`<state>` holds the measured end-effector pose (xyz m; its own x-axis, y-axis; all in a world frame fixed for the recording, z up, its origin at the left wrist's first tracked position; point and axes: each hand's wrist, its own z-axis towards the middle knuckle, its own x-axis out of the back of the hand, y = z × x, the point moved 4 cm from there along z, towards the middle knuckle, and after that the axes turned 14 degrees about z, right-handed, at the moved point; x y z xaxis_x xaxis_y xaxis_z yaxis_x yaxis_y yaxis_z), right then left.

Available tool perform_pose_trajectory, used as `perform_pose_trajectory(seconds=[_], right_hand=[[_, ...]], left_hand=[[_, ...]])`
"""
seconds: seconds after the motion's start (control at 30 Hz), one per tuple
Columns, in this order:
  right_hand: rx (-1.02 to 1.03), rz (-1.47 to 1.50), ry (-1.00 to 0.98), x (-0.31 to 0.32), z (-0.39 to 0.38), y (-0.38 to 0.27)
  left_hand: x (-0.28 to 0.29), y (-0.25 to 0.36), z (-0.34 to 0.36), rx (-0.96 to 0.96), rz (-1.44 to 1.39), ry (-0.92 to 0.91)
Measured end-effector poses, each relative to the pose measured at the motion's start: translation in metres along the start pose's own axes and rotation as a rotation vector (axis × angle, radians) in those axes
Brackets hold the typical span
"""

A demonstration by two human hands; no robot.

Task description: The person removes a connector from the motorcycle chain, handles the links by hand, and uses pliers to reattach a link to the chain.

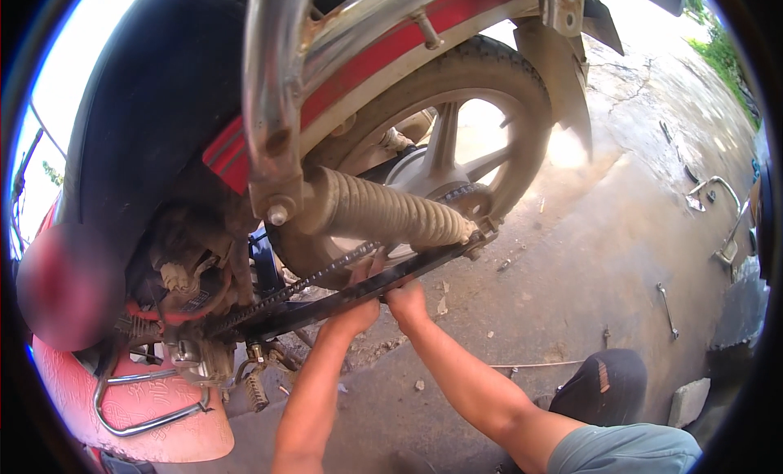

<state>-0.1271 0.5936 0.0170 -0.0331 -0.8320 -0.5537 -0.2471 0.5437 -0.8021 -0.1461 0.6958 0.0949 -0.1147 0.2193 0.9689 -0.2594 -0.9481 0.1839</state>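
A motorcycle's rear wheel (523,174) fills the upper middle, with a dusty coil-spring shock (379,209) in front of it. Below run a chain (285,290) and a black swingarm bar (285,315). My left hand (358,314) is under the bar, its fingers stretched upward behind it, their tips showing near the chain; its palm is partly hidden. Just right of it, my right hand (404,300) is curled against the bar's underside, fingertips hidden, so what it holds is unclear.
A footpeg (255,390) hangs lower left, beside a pink panel (188,441) with chrome bars. On the concrete at right lie a wrench (666,311), a bent metal tube (734,213) and small scattered items. A concrete block (689,402) sits beside my dark-clad knee (603,380).
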Motion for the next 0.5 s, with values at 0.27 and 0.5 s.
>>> perform_pose_trajectory(seconds=[0.27,0.5], right_hand=[[-0.006,0.298,-0.086,-0.011,0.006,0.004],[0.075,0.312,-0.138,-0.013,0.011,0.016]], left_hand=[[-0.009,-0.006,0.002,0.019,0.001,-0.041],[-0.009,-0.004,-0.003,0.054,0.034,-0.021]])
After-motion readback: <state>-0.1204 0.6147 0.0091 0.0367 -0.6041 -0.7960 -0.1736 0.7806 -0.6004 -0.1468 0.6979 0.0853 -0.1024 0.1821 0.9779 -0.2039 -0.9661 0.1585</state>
